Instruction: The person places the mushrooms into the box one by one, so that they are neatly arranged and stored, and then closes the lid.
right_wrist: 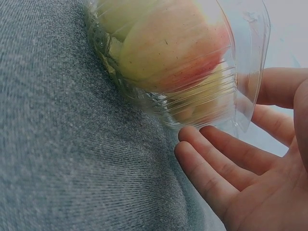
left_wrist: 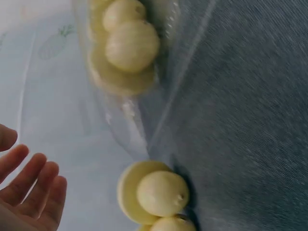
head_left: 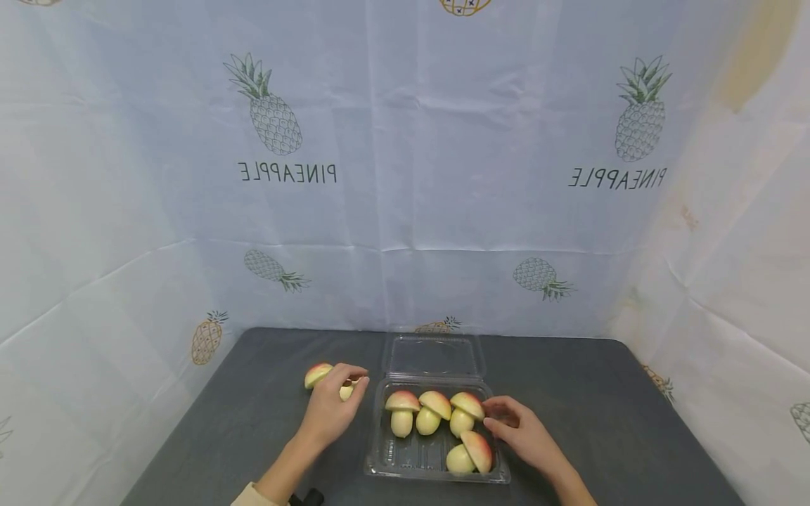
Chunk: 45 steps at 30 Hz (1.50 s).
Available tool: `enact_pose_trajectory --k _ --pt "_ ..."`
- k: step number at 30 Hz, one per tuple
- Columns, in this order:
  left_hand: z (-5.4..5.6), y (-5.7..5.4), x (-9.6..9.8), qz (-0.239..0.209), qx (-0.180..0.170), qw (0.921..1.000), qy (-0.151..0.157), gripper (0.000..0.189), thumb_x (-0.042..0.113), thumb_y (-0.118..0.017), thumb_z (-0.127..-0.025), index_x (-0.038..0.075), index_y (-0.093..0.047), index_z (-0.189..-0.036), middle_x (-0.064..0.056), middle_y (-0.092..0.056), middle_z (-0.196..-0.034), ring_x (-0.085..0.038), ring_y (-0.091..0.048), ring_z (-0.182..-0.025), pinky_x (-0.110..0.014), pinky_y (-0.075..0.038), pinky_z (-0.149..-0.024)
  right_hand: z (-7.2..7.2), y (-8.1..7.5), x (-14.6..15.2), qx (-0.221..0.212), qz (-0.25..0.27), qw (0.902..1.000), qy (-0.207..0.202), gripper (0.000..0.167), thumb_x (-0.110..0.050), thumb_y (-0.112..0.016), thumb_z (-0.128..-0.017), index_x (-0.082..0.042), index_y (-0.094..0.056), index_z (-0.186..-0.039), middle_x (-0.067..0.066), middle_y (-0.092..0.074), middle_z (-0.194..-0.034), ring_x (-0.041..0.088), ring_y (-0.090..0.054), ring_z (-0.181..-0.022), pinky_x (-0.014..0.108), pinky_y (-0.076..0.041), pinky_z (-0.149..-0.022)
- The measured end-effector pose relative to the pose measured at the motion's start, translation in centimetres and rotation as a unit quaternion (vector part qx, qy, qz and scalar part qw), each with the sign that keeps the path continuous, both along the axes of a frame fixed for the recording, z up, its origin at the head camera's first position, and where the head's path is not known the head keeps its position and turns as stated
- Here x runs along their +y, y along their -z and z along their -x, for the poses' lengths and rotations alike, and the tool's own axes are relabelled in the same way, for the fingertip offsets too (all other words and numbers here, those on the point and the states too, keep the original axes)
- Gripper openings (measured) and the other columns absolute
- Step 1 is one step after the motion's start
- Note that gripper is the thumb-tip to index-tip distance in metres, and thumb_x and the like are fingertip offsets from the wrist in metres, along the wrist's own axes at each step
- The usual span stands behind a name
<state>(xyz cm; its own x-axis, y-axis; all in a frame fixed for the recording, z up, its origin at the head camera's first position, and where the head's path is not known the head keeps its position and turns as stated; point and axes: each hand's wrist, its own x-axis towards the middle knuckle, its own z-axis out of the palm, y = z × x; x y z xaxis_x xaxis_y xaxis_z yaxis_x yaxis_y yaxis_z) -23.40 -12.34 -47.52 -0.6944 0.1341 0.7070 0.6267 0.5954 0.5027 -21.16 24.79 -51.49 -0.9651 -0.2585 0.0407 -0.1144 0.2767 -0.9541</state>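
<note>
In the head view, a dark grey tabletop (head_left: 569, 393) carries a clear plastic container (head_left: 400, 457), set about midway between the left and right edges, its lid (head_left: 434, 356) folded back toward the far edge. Four mushroom-shaped pieces lie in it: a row of three (head_left: 434, 411) along its far side, stems toward the near edge, and a single one (head_left: 477, 452) at its near right corner, cap toward the tabletop's right edge. Two loose pieces (head_left: 316, 376) lie left of the container, toward the tabletop's far left corner. The left hand (head_left: 333, 405) is above them, and the right hand (head_left: 525, 433) is at the container's right wall. A cloth printed with pineapples (head_left: 436, 147) hangs beyond the far edge.

In the left wrist view, that hand's grip is wide and holds nothing, its fingers apart from the loose pieces, which lie side by side.

In the right wrist view, the grip is wide too, fingers spread at the clear ribbed wall; whether every fingertip touches it I cannot tell.
</note>
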Motion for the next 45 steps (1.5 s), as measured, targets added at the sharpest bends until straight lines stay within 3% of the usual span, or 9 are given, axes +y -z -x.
enact_pose_trajectory --k 12,23,32,39,45 --pt "2.1 2.1 -1.2 -0.046 -0.022 0.9976 -0.047 0.012 0.000 -0.079 -0.086 0.002 -0.074 -0.097 -0.006 -0.070 -0.093 -0.029 -0.066 -0.087 -0.048 -0.057 -0.074 0.0 0.0 0.0 0.002 0.004 1.0000 -0.002 0.041 -0.016 -0.066 -0.100 0.006 -0.055 -0.133 0.027 -0.060 -0.129 0.028 -0.067 -0.098 0.034 -0.059 -0.075" --pt "2.8 3.2 -1.7 -0.057 -0.091 0.9907 -0.083 0.018 0.008 -0.076 -0.090 0.000 -0.073 -0.106 -0.011 -0.069 -0.104 -0.031 -0.065 -0.096 -0.050 -0.053 -0.083 0.1 0.1 0.0 0.003 0.005 1.0000 -0.001 0.041 -0.016 -0.067 -0.100 0.006 -0.056 -0.133 0.026 -0.061 -0.128 0.029 -0.067 -0.097 0.034 -0.059 -0.075" --pt "3.5 3.9 -1.4 -0.048 -0.102 0.9900 -0.085 0.025 0.009 -0.079 -0.085 -0.001 -0.073 -0.107 -0.014 -0.069 -0.105 -0.034 -0.063 -0.101 -0.051 -0.051 -0.088 0.0 0.0 0.0 0.004 0.006 1.0000 -0.002 0.041 -0.015 -0.067 -0.100 0.007 -0.055 -0.133 0.028 -0.060 -0.130 0.028 -0.067 -0.098 0.034 -0.059 -0.075" --pt "3.1 4.3 -1.1 -0.023 -0.171 0.9821 -0.075 0.031 0.017 -0.080 -0.089 0.004 -0.072 -0.115 -0.013 -0.064 -0.115 -0.037 -0.058 -0.113 -0.057 -0.047 -0.096 0.0 0.0 0.0 -0.002 -0.001 1.0000 -0.002 0.042 -0.018 -0.066 -0.100 0.006 -0.056 -0.133 0.025 -0.061 -0.128 0.028 -0.067 -0.099 0.034 -0.059 -0.076" --pt "3.1 4.7 -0.7 -0.023 -0.197 0.9779 -0.067 0.039 0.024 -0.081 -0.089 0.004 -0.070 -0.120 -0.013 -0.062 -0.119 -0.037 -0.057 -0.115 -0.058 -0.047 -0.097 0.1 0.1 -0.1 -0.010 -0.007 0.9999 0.005 0.042 -0.021 -0.067 -0.100 0.003 -0.057 -0.133 0.024 -0.061 -0.128 0.029 -0.067 -0.101 0.033 -0.059 -0.077"
